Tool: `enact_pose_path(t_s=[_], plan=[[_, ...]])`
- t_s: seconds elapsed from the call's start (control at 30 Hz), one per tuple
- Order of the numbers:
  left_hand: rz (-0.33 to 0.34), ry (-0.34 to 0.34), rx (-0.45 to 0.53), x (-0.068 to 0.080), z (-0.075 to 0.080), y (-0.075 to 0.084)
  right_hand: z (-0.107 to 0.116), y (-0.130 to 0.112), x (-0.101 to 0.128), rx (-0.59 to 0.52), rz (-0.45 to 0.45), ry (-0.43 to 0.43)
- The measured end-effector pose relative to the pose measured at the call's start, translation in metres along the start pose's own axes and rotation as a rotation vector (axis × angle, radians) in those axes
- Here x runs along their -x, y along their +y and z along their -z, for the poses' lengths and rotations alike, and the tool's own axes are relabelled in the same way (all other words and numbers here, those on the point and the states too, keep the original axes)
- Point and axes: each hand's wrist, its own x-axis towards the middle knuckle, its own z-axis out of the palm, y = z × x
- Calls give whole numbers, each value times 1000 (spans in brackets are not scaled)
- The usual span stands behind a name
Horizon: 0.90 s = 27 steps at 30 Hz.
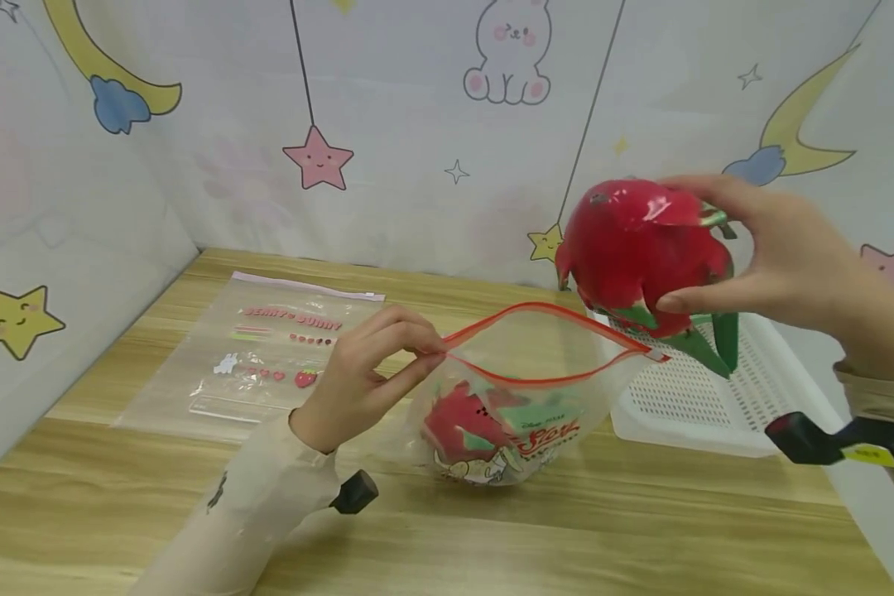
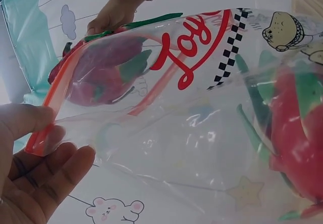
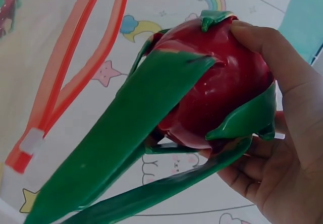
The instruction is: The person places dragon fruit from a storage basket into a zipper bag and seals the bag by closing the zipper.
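Note:
My left hand (image 1: 376, 372) pinches the left corner of a clear zip bag (image 1: 588, 397) between thumb and fingers. The bag's red zip rim (image 1: 536, 308) gapes wide, with a white slider at its right end. Inside the bag lies one red dragon fruit (image 1: 462, 422) with green scales, seen through the printed plastic. My right hand (image 1: 797, 257) grips a second dragon fruit (image 1: 633, 248) above the right end of the bag's mouth. In the right wrist view its long green scales (image 3: 121, 133) point down toward the left, and the thumb presses its red skin.
A flat, clear bag with a lilac zip (image 1: 305, 287) and strawberry print lies on the wooden table (image 1: 432, 546) at the left. A white perforated basket (image 1: 685, 434) stands behind the right side. A patterned cloth (image 1: 417, 124) hangs along the back.

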Motion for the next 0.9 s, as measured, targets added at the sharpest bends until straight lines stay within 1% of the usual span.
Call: enact_pose_path(t_s=[0.13, 0.37, 0.6, 0.8, 0.9], plan=[[8, 1, 2, -1, -1, 0, -1, -8, -4, -13, 69, -44], [21, -1, 10, -3, -3, 1, -4, -25, -11, -63, 135, -128], [33, 0, 16, -4, -4, 2, -8, -40, -15, -69, 197, -191], [33, -1, 16, -6, -6, 2, -13, -48, -21, -139, 263, -290], [35, -1, 15, -6, -7, 2, -15, -50, -23, -168, 279, -335]])
